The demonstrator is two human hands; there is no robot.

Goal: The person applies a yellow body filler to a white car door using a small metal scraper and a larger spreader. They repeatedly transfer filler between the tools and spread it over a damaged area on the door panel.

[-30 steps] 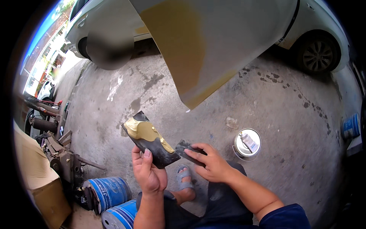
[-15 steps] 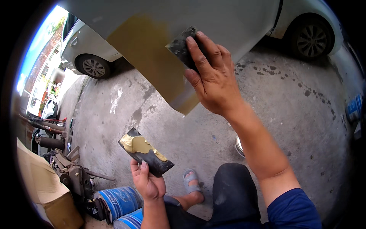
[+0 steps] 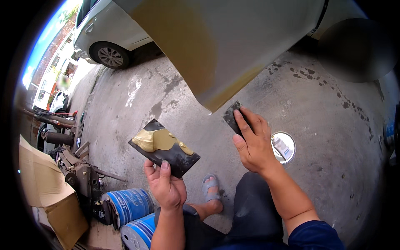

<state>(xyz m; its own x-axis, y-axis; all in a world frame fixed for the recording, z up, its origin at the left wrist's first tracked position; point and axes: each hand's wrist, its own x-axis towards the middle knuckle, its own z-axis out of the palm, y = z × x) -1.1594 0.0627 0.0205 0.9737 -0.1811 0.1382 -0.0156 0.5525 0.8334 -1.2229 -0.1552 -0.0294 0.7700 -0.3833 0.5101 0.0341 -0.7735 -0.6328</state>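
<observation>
My left hand [image 3: 168,187] grips a dark flat board [image 3: 175,164] by its near edge, with a thick mound of pale yellow paste [image 3: 152,139] on top. My right hand [image 3: 254,146] holds a small dark flat spreader [image 3: 231,116] just below the lower edge of a light grey hanging panel [image 3: 250,37], apart from both the board and the panel. The panel has a large mustard-yellow patch [image 3: 187,62] on its left part and a yellow strip along its lower edge. A round white can [image 3: 291,143] with a tube [image 3: 279,146] on its lid stands behind my right hand.
A white car [image 3: 104,21] stands behind the panel. Lower left are a cardboard box [image 3: 62,225], blue drums [image 3: 129,204] and metal jacks and pipes [image 3: 71,166]. My sandalled foot [image 3: 211,191] is on the stained concrete floor [image 3: 112,108]. A blue container [image 3: 389,135] sits at the right rim.
My right hand went up with the spreader onto the panel's yellow patch and has come back down below the panel's edge. My left hand still holds the board with paste.
</observation>
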